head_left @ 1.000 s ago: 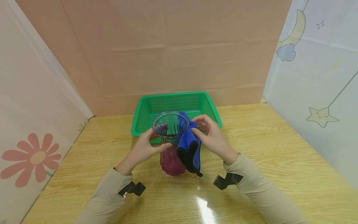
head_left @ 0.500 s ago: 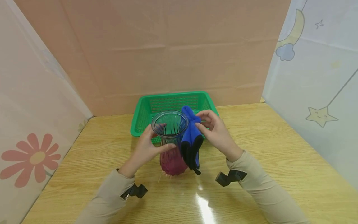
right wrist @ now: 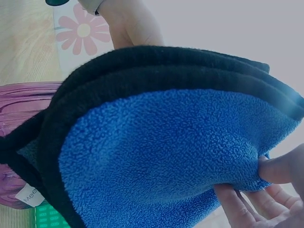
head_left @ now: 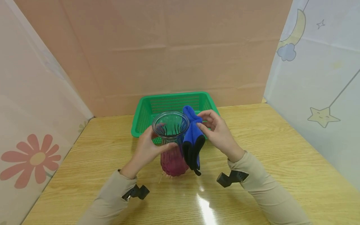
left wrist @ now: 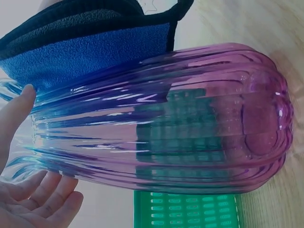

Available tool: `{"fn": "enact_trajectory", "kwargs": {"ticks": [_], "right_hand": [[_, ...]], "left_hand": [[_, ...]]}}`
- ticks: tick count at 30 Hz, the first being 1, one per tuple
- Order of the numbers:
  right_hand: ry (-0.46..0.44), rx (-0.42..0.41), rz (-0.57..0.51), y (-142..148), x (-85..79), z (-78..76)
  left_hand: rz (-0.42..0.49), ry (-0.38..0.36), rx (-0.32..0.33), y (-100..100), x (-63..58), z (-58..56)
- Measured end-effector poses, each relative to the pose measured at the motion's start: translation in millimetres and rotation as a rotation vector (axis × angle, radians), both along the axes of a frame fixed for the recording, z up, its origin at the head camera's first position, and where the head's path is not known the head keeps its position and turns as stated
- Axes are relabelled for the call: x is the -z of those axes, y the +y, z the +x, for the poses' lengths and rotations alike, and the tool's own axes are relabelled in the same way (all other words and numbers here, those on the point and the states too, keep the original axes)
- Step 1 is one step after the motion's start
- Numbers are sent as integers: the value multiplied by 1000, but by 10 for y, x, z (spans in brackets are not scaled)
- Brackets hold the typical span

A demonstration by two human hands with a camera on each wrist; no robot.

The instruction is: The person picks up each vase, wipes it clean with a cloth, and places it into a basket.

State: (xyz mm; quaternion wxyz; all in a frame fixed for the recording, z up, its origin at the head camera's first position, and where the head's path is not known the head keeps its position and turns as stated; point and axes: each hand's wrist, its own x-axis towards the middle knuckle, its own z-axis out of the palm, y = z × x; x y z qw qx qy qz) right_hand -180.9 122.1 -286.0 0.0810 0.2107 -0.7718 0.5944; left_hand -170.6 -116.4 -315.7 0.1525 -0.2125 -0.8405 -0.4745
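Their left hand (head_left: 150, 147) curls round the neck of an upright vase (head_left: 174, 161), thumb and fingers on opposite sides, while the right hand (head_left: 217, 129) pinches a cloth (head_left: 193, 132) close beside it, before a basket (head_left: 137, 118) on the bench (head_left: 267, 150).

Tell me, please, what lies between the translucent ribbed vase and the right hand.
The black-edged blue towel lies between the translucent ribbed vase and the right hand, which pinches it; the head view shows this.
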Motion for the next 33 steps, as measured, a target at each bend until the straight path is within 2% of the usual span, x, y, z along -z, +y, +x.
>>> {"fn": "enact_trajectory", "kwargs": {"ticks": [12, 19, 33], "right_hand": [[-6, -4, -17, -6, 7, 5], [-11, -27, -32, -14, 27, 6], [10, -44, -13, -31, 61, 15]], "left_hand": [[19, -99, 3, -65, -24, -8], [33, -154, 54, -106, -28, -30], [26, -159, 140, -155, -35, -70]]}}
